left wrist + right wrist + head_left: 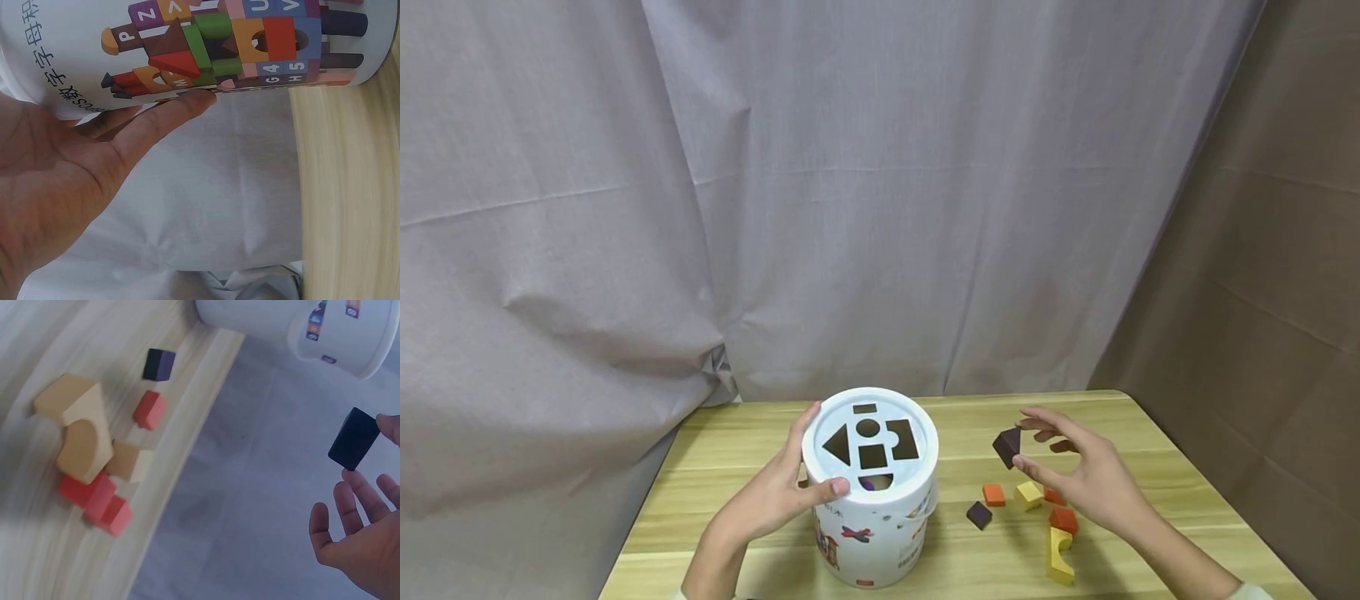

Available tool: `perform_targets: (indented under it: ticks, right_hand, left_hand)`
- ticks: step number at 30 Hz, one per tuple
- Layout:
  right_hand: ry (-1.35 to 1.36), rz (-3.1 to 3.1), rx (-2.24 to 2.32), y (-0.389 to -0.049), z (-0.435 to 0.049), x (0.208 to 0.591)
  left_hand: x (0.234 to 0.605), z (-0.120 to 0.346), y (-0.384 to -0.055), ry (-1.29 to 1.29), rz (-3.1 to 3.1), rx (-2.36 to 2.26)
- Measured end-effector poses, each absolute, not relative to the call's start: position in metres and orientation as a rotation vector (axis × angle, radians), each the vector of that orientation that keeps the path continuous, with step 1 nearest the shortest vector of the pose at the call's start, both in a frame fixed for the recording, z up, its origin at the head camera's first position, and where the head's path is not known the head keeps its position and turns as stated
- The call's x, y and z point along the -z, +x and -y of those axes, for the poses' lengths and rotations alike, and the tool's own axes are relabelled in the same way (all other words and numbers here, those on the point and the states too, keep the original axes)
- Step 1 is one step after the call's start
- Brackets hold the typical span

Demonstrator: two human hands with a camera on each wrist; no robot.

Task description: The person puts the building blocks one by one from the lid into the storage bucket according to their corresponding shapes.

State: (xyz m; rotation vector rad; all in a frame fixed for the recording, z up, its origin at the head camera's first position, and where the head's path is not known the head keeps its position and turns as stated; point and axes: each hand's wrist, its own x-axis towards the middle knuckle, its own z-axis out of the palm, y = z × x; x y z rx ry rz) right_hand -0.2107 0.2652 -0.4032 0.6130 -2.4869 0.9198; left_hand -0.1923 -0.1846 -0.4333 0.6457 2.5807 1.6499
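My left hand (769,497) is spread against the left side of the bucket (868,537), its thumb over the near-left rim of the lid (833,418) and the fingers lying along the wall. The lid sits on the bucket and has cut-outs: a triangle on the left, a small rectangle at the far side, a circle and a square in the middle, a notched shape on the right and a half-round hole (885,481) at the near side. Through that last one I see something purple (867,485) inside; the other openings look dark, so I cannot tell what else it holds. My right hand (1092,468) pinches a dark block (1008,447) between thumb and fingertips, raised above the table (700,479), to the right of the bucket and apart from it. Below lie a second dark block (980,515), an orange block (993,495), a yellow block (1028,496), two red blocks (1063,521) and, nearest me, a yellow arch (1058,558).
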Motion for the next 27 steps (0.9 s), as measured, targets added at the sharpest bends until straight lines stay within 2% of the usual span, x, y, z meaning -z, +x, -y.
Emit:
perform_targets:
  ticks: [27]
  right_hand:
    - [0.799,2.459,-1.057,-0.213,-0.215,0.371]
  left_hand:
    - [0.431,0.185,-0.193,0.657,-2.587,-1.632]
